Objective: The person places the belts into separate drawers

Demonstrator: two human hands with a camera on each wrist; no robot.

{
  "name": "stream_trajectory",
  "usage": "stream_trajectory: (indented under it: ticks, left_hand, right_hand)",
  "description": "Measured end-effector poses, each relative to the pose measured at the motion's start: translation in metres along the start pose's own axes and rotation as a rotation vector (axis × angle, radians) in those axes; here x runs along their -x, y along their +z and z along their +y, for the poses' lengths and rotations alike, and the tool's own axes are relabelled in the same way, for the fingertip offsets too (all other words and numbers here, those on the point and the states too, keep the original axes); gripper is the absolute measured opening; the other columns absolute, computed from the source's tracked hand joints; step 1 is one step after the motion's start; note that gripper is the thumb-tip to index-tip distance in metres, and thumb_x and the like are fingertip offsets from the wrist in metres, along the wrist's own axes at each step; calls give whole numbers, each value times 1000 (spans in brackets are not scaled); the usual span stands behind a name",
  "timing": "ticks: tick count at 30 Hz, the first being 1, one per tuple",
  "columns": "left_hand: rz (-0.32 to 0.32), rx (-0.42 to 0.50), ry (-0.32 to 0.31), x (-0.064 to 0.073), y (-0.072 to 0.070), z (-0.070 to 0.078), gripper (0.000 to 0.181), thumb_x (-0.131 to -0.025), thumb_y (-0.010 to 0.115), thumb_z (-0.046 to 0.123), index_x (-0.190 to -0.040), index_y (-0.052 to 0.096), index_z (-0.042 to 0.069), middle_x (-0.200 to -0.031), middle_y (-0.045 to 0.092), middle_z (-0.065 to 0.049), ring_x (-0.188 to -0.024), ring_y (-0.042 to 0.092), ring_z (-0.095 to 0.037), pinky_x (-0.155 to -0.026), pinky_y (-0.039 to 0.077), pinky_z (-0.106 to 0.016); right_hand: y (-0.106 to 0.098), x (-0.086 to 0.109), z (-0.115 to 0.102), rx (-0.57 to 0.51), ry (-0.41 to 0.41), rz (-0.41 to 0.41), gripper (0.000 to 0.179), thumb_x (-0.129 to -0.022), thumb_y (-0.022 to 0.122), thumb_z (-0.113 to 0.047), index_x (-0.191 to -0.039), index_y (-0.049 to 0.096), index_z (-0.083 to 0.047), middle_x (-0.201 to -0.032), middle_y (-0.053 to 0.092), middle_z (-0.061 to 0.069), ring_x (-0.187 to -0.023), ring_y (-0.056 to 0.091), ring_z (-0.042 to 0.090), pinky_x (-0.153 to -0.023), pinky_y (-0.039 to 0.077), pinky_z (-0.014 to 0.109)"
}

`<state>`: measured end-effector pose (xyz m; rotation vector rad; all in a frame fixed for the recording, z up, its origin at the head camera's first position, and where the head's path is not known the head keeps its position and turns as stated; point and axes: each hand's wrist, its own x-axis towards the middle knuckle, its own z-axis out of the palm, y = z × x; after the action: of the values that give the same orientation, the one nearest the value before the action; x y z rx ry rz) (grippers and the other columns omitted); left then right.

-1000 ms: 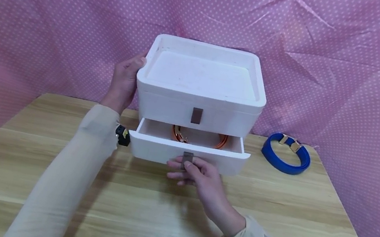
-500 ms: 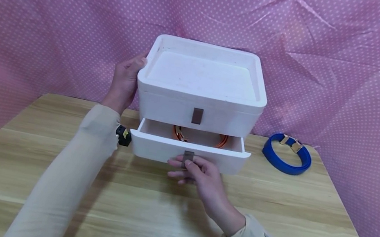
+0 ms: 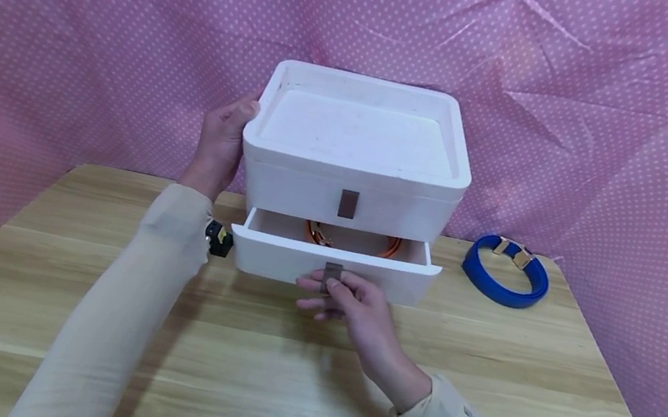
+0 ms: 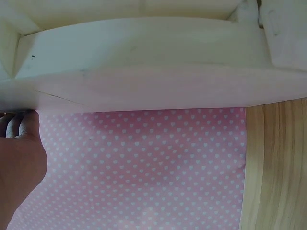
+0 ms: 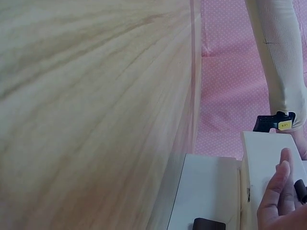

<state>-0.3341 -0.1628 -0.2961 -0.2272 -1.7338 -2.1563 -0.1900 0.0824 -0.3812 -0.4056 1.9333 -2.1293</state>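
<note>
The right hand [image 3: 364, 315], over the middle of the desk [image 3: 19, 290], pinches the brown tab [image 3: 332, 272] of the lower drawer [image 3: 276, 258], which juts partway out with an orange coil [image 3: 393, 248] inside. The left hand [image 3: 221, 136] touches the left side of the white box [image 3: 291, 191] near the back edge; I cannot tell its grip, fingers mostly hidden. A coiled blue belt [image 3: 486, 282] lies by the back right corner.
</note>
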Motion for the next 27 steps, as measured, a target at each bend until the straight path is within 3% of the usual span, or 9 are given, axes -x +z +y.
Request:
stream_trajectory:
  ticks: [27]
  left_hand:
    - [0,14,20,-2,0,-2,35,-94,60,23,-123,66,5,-139,56,1,-126,53,-18,-100,47,-30]
  right_hand:
    - [-5,-3,-5,34,29,-32,30,-103,46,-10,-123,59,8,-116,68,17,-93,71,30,-76,57,34]
